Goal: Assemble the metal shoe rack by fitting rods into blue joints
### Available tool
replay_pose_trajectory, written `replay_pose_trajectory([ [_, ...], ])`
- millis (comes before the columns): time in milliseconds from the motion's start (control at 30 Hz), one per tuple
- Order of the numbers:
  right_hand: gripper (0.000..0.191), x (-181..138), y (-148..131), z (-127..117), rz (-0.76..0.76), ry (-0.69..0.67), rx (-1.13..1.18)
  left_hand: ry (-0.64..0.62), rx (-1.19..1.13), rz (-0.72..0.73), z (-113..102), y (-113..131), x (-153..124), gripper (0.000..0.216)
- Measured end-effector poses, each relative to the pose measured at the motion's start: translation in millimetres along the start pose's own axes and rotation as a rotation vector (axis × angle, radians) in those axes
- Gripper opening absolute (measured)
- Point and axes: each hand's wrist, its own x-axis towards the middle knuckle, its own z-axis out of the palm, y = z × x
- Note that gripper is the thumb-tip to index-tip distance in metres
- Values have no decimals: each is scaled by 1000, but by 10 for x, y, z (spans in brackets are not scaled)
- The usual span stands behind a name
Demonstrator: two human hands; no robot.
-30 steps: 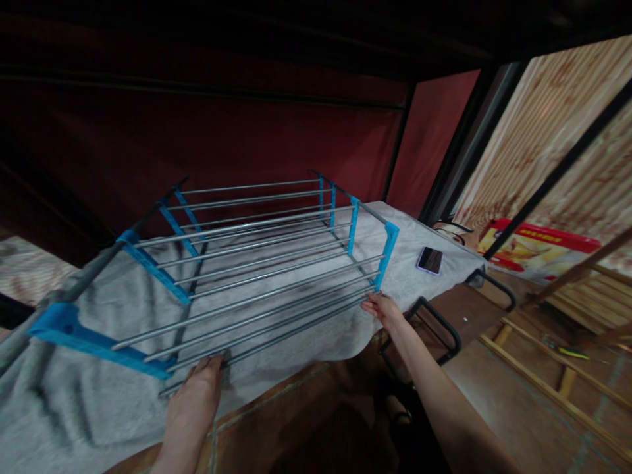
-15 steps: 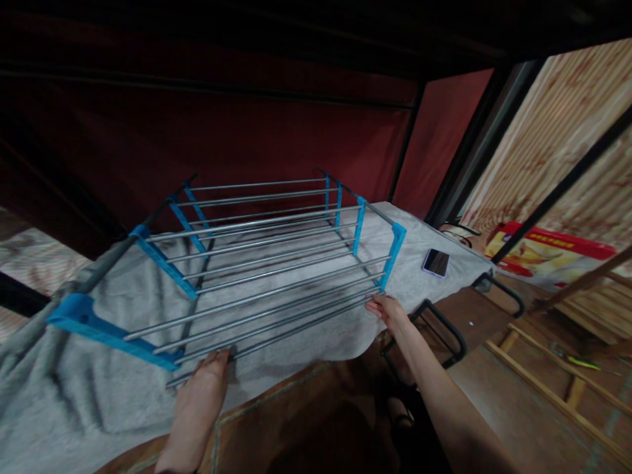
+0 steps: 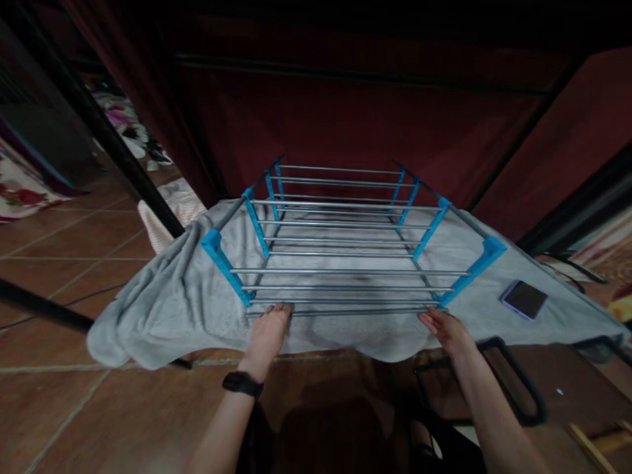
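A shoe rack of metal rods and blue plastic brackets (image 3: 473, 271) lies on a grey blanket (image 3: 178, 309), its rods running left to right. Along its near edge is a separate metal rod (image 3: 345, 313), close in front of the lowest fixed rod. My left hand (image 3: 269, 327) is closed over this rod near its left end, a dark band on the wrist. Near the other end, my right hand (image 3: 447, 327) pinches the same rod with its fingertips, just beside the right bracket. The fingers partly hide both grip points.
A phone (image 3: 524, 299) lies on the blanket to the right. Black metal tube frames (image 3: 513, 382) stand low at the front right. A dark red panel (image 3: 355, 125) rises behind the rack. Black posts (image 3: 113, 145) and a tiled floor (image 3: 54, 388) are at the left.
My view has swung left, so the rack and phone appear farther right and the rack looks more face-on. Both hands stay at the near rod.
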Motion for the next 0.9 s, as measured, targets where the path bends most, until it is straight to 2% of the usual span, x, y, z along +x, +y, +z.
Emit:
replay_pose_trajectory([
  [467, 14, 253, 69, -164, -1, 20, -101, -5, -4, 13, -3, 8, 19, 33],
  [900, 16, 213, 62, -124, 6, 21, -108, -28, -19, 8, -14, 45, -8, 29],
])
